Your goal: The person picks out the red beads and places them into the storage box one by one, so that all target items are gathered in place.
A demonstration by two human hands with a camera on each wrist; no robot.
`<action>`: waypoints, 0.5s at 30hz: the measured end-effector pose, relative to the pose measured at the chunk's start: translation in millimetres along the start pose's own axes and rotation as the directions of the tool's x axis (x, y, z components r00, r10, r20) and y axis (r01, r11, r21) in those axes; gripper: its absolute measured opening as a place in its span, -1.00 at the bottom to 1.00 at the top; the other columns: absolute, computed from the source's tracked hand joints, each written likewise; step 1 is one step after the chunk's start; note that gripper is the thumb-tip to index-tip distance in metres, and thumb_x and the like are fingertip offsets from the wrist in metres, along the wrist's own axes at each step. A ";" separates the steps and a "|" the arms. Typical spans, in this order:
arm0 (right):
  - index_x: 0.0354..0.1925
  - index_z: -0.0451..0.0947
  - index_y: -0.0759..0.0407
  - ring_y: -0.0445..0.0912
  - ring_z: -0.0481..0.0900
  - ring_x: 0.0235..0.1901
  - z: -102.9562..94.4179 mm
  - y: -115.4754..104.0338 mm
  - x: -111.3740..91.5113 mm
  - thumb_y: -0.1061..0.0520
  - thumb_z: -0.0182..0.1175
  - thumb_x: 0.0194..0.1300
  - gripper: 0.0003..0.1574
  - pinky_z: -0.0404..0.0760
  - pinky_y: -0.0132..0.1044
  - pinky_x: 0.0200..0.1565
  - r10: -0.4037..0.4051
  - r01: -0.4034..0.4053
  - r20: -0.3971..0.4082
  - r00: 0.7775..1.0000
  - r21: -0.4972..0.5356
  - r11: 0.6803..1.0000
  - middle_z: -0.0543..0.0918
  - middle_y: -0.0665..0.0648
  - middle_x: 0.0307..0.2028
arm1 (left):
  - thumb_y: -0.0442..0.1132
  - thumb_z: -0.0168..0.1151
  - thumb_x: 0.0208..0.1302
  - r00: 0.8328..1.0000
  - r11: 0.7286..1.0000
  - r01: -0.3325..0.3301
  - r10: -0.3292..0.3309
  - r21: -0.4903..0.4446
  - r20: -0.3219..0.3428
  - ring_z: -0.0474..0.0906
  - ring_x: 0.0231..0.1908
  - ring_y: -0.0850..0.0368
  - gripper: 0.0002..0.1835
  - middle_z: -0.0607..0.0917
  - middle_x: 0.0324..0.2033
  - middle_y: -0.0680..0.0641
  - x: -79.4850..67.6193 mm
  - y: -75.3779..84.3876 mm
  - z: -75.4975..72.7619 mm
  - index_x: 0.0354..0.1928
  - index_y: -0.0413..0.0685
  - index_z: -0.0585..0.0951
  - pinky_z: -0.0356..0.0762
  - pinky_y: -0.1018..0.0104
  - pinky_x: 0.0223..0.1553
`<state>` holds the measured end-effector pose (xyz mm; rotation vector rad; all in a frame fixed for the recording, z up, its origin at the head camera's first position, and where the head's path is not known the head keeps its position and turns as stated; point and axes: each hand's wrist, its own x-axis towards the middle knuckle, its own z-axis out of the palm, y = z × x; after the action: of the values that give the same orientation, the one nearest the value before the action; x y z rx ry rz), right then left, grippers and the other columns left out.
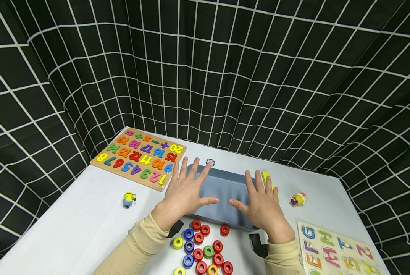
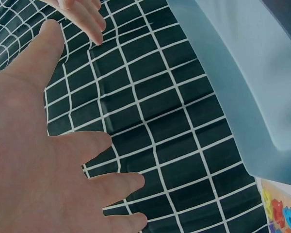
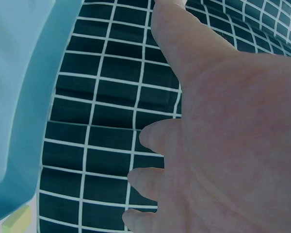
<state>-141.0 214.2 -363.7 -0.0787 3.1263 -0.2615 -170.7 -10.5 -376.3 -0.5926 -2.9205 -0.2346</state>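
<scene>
Both hands hover over a blue-grey tray [image 1: 222,177] with their fingers spread. My left hand [image 1: 185,193] covers the tray's left side, palm down and holding nothing. Over the right side is my right hand [image 1: 263,206], also spread and holding nothing. The two thumbs point toward each other across the middle. In the left wrist view, the left hand [image 2: 34,141] shows its palm beside the tray edge [image 2: 223,97]. The right wrist view shows the right palm [image 3: 233,141] beside the tray wall [image 3: 34,97].
Several red, blue, yellow and green rings [image 1: 208,251] lie before the tray. A number board [image 1: 98,160] stands back left, a letter board [image 1: 323,244] front right. A minion figure [image 1: 128,199], another small figure [image 1: 298,198], a yellow block [image 1: 266,177] and a round chip [image 1: 210,162] lie around.
</scene>
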 end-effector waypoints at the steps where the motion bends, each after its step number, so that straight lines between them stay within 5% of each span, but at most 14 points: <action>1: 0.53 -0.15 0.06 0.48 -0.25 0.44 0.1 -0.2 -0.5 -0.61 -0.01 0.13 0.30 -0.15 0.51 0.31 0.000 0.000 0.000 1.000 0.000 1.000 -0.16 0.40 0.50 | 0.64 -0.07 -0.01 1.000 1.000 0.000 0.000 0.001 0.001 -0.19 0.49 -0.35 0.09 0.07 0.50 -0.17 -0.2 0.1 -0.4 0.52 0.30 0.00 -0.22 -0.34 0.45; 11: 0.53 -0.09 0.06 0.44 -0.20 0.45 -2.3 -3.8 -5.9 -0.55 0.08 0.15 0.25 -0.08 0.50 0.31 -0.064 0.064 -0.019 0.998 0.008 0.998 -0.06 0.37 0.50 | 0.63 -0.05 0.00 0.999 1.000 0.003 -0.002 -0.028 0.052 -0.23 0.49 -0.34 0.10 0.05 0.51 -0.16 -0.6 -1.9 -2.1 0.52 0.31 -0.04 -0.25 -0.32 0.45; 15: 0.46 0.13 0.08 0.32 0.13 0.41 -5.4 -8.3 -9.5 -0.35 0.21 0.21 0.04 0.23 0.37 0.29 -0.100 0.102 -0.056 0.993 0.045 0.994 0.23 0.30 0.42 | 0.60 0.00 0.01 0.988 0.992 0.051 -0.033 -0.116 0.151 -0.23 0.49 -0.33 0.13 -0.01 0.52 -0.14 2.0 -15.7 1.2 0.53 0.32 -0.15 -0.23 -0.27 0.47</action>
<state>-131.2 207.5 -357.0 -0.2339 3.1720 -0.3456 -178.9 -23.8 -379.0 -0.5894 -3.0830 -0.3891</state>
